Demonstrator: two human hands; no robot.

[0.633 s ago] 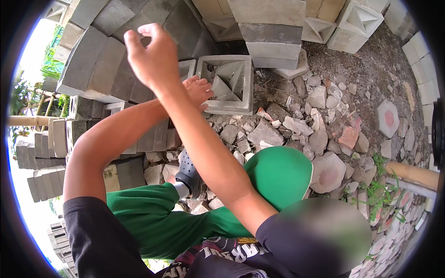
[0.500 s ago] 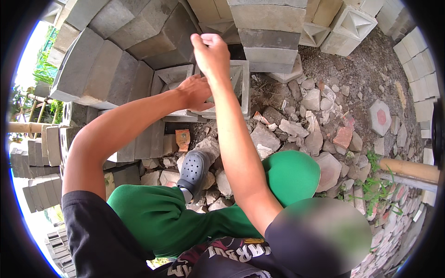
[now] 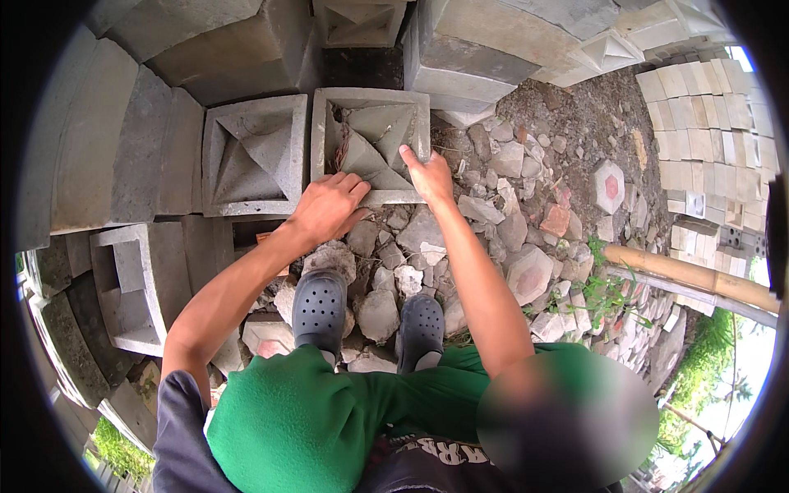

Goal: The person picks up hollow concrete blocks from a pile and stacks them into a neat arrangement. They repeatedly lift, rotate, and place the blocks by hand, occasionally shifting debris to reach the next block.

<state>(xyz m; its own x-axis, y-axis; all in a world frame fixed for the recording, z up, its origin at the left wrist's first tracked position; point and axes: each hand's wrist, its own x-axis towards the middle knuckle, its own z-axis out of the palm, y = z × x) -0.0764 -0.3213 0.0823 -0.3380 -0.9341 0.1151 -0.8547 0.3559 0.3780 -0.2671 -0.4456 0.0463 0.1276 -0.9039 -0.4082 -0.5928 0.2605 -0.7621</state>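
Note:
A square grey concrete ventilation block (image 3: 383,197) with a raised X-shaped inside lies in front of me, dry brown bits in its left hollow. My right hand (image 3: 429,176) grips its near right corner, thumb over the rim and the other fingers down the outer side. At the near left corner, my left hand (image 3: 325,209) is closed on the rim with bent fingers. Close on the left sits a second concrete ventilation block (image 3: 212,156) of the same kind, which neither hand touches.
Broken stones and rubble (image 3: 509,230) cover the ground around my grey clogs (image 3: 319,308). Stacked concrete blocks (image 3: 230,49) rise at the left and back. A bamboo pole (image 3: 682,275) lies at the right, near a hexagonal paver (image 3: 609,187) and pale block stacks (image 3: 707,131).
My right hand has come down from above the block onto its right rim. My left hand has shifted to the near left corner. The view has moved, and both clogs now show.

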